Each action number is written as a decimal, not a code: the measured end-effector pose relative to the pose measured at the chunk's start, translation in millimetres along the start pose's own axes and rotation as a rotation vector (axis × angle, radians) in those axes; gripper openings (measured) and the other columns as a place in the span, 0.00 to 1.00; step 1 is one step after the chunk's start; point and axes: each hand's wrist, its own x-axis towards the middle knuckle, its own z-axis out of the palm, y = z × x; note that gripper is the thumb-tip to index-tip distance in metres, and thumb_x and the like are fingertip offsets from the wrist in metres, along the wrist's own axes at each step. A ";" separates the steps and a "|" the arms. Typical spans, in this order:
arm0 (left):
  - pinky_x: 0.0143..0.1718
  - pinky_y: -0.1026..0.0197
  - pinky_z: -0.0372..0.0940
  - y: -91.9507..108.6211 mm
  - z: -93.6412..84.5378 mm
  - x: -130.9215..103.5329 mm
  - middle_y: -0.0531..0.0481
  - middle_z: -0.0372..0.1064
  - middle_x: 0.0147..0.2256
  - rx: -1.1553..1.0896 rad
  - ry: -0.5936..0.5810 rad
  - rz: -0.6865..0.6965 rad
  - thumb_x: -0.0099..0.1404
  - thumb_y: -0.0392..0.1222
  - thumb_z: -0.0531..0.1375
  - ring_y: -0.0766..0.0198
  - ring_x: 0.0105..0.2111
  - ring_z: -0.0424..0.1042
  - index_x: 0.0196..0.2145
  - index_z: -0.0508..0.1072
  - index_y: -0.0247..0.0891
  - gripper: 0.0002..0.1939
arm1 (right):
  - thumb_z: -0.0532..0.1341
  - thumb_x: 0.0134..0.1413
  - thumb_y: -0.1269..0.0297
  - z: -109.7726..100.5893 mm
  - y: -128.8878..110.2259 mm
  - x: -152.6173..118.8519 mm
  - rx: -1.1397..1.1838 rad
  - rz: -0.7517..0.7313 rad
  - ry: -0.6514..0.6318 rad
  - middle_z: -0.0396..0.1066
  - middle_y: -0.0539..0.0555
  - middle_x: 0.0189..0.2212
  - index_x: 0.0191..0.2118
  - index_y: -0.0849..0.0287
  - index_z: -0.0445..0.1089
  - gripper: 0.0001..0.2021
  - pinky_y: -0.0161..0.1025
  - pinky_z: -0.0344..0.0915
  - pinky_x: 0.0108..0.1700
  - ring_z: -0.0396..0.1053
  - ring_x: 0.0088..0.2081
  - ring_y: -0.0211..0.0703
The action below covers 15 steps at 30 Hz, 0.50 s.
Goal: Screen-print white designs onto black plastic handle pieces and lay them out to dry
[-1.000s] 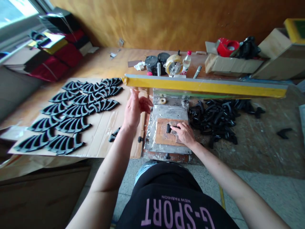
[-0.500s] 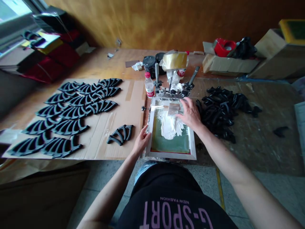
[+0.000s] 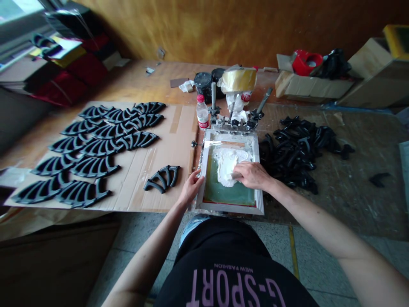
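At the near edge of the bench (image 3: 345, 209), a light-coloured frame (image 3: 230, 209) lies flat with a green screen (image 3: 220, 196) inside it. Its far end meets a metal clamp assembly (image 3: 234, 123). White paste (image 3: 226, 166) covers the middle of the screen.

The worker's right hand (image 3: 253, 174) is pressed together and pinches a small flat scraper (image 3: 235, 175), mostly hidden by the fingers. The scraper is at the right side of the paste, over the screen. The left hand (image 3: 191, 186) is at the left rail of the frame, fingertips against it; I cannot tell whether it grips the rail.

To the left, a cardboard sheet (image 3: 134, 196) carries black curved parts (image 3: 96, 147) in overlapping rows, with a smaller group (image 3: 162, 179) set nearer the frame. To the right, a heap of loose black parts (image 3: 297, 149) sits just beside the frame. A red-capped bottle (image 3: 202, 114) stands upright near the frame's far left corner, left of the clamp assembly. Black tubs (image 3: 203, 84) stand farther back.
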 end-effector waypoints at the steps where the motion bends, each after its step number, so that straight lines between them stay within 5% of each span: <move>1: 0.22 0.68 0.55 1.4 0.5 -0.6 0.53 0.67 0.28 -0.003 0.004 -0.001 0.58 0.58 0.59 0.70 0.23 0.62 0.58 0.65 0.38 0.34 | 0.58 0.52 0.75 3.6 -2.2 0.6 -0.036 0.032 0.045 0.72 0.53 0.32 0.34 0.58 0.71 0.07 0.38 0.60 0.36 0.68 0.37 0.45; 7: 0.22 0.69 0.55 8.1 3.7 -3.8 0.53 0.67 0.27 -0.066 0.005 -0.038 0.58 0.57 0.60 0.69 0.23 0.63 0.57 0.65 0.36 0.34 | 0.59 0.56 0.72 17.0 -14.5 -6.9 -0.011 0.002 0.071 0.73 0.53 0.33 0.38 0.58 0.72 0.06 0.37 0.61 0.35 0.69 0.36 0.43; 11: 0.21 0.69 0.54 19.0 -4.8 -8.0 0.53 0.68 0.28 -0.101 -0.049 -0.039 0.58 0.56 0.61 0.70 0.22 0.62 0.60 0.62 0.39 0.35 | 0.64 0.55 0.64 -8.5 1.8 29.4 0.066 0.173 0.197 0.74 0.51 0.42 0.50 0.53 0.69 0.16 0.37 0.65 0.38 0.71 0.40 0.43; 15: 0.19 0.70 0.54 56.9 -19.9 -20.3 0.56 0.65 0.26 -0.172 -0.070 0.001 0.58 0.58 0.62 0.71 0.20 0.61 0.59 0.63 0.44 0.34 | 0.64 0.55 0.60 -48.2 38.8 62.4 0.016 0.336 0.333 0.72 0.53 0.46 0.61 0.48 0.59 0.28 0.41 0.66 0.41 0.70 0.41 0.47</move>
